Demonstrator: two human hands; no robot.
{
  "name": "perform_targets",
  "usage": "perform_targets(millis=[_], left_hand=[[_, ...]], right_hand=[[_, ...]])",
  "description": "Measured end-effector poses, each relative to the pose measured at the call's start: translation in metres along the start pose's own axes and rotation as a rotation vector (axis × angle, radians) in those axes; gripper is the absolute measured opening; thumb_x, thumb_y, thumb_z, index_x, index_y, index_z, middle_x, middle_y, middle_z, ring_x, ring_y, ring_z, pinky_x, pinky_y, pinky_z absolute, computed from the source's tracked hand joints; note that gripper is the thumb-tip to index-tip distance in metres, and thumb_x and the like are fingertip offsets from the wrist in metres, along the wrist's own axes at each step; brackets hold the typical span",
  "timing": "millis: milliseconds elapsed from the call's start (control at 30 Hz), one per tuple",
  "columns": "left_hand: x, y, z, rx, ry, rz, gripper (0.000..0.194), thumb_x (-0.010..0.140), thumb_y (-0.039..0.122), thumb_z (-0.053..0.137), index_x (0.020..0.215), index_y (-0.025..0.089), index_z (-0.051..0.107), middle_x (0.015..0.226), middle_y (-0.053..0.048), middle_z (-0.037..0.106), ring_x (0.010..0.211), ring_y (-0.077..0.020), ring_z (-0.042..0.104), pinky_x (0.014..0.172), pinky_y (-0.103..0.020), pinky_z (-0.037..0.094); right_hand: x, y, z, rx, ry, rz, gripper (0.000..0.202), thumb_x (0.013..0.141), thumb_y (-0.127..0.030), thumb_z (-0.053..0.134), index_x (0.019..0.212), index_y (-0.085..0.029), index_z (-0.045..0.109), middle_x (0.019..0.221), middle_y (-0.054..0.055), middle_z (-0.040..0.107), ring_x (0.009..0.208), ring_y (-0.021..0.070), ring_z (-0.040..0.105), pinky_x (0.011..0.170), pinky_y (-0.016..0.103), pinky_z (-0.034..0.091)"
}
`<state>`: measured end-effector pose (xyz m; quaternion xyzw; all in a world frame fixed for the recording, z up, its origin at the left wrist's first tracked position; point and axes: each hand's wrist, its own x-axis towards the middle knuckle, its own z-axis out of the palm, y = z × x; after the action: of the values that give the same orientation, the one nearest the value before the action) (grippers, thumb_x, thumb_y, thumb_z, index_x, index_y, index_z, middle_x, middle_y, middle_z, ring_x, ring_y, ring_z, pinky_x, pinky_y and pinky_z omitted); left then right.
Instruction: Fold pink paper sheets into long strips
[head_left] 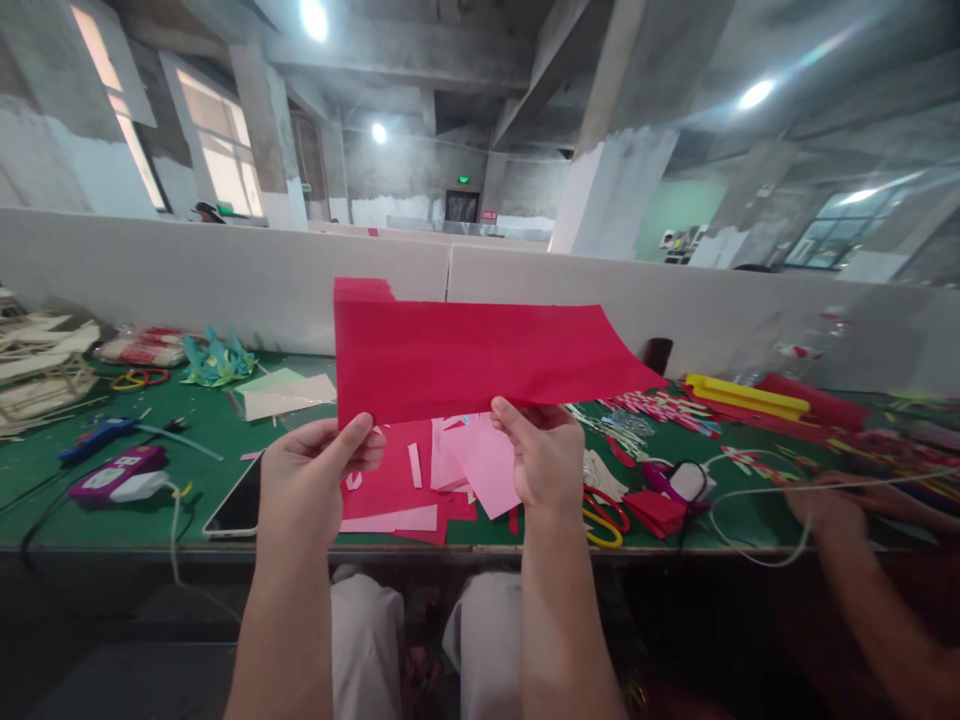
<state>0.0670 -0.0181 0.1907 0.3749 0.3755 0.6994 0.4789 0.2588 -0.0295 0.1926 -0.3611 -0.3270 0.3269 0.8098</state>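
A wide sheet of red paper [465,350] is held up in front of me, above the green table. Its upper left corner shows a raised, folded-looking strip, and its right end slants down to a point. My left hand [315,460] pinches the lower left corner between thumb and fingers. Along the bottom edge, right of the middle, my right hand [544,450] pinches the sheet with the thumb in front. Below the sheet lie pink paper pieces [487,465] and red paper [394,470] on the table. Scissors with red and yellow handles [604,520] lie beside my right wrist.
A phone [234,505], a purple power strip [124,475] and a blue glue gun [97,440] lie at left. At right are a yellow tool-like bar [746,397], white cables and a co-worker's hand [832,505]. A white partition [225,270] runs behind the table.
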Motion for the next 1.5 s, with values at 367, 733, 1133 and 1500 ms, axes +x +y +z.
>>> perform_targets(millis=[367,733,1133,1500], left_hand=[[0.000,0.002,-0.006,0.021,0.001,0.055,0.030,0.048,0.035,0.092,0.063,0.017,0.073,0.052,-0.001,0.068,0.045,-0.0104,0.062,0.045,-0.017,0.053],[0.003,0.000,-0.006,0.010,0.018,0.066,0.025,0.055,0.032,0.088,0.063,0.016,0.071,0.051,0.000,0.065,0.045,-0.0099,0.060,0.044,-0.017,0.050],[-0.002,0.001,-0.003,0.058,0.050,0.160,0.023,0.058,0.032,0.087,0.067,0.016,0.073,0.053,0.000,0.067,0.046,-0.0107,0.061,0.046,-0.019,0.053],[-0.001,-0.006,0.012,-0.184,0.077,0.131,0.025,0.057,0.030,0.086,0.065,0.016,0.068,0.054,0.001,0.068,0.052,-0.0135,0.066,0.054,-0.023,0.056]], right_hand=[[0.002,0.003,-0.005,0.020,-0.014,0.005,0.027,0.053,-0.023,0.088,0.073,-0.013,0.072,0.058,0.001,0.069,0.051,0.0114,0.062,0.056,0.025,0.055],[-0.001,0.001,0.001,0.006,-0.015,0.010,0.029,0.051,-0.025,0.085,0.074,-0.013,0.072,0.066,0.003,0.072,0.053,0.0130,0.062,0.059,0.029,0.055],[0.001,0.000,0.000,0.046,-0.021,0.022,0.025,0.051,-0.022,0.085,0.070,-0.014,0.071,0.064,0.002,0.070,0.056,0.0128,0.062,0.061,0.028,0.054],[-0.009,0.002,0.014,0.035,-0.017,0.012,0.027,0.051,-0.022,0.085,0.071,-0.015,0.068,0.063,0.000,0.068,0.058,0.0135,0.063,0.063,0.029,0.056]])
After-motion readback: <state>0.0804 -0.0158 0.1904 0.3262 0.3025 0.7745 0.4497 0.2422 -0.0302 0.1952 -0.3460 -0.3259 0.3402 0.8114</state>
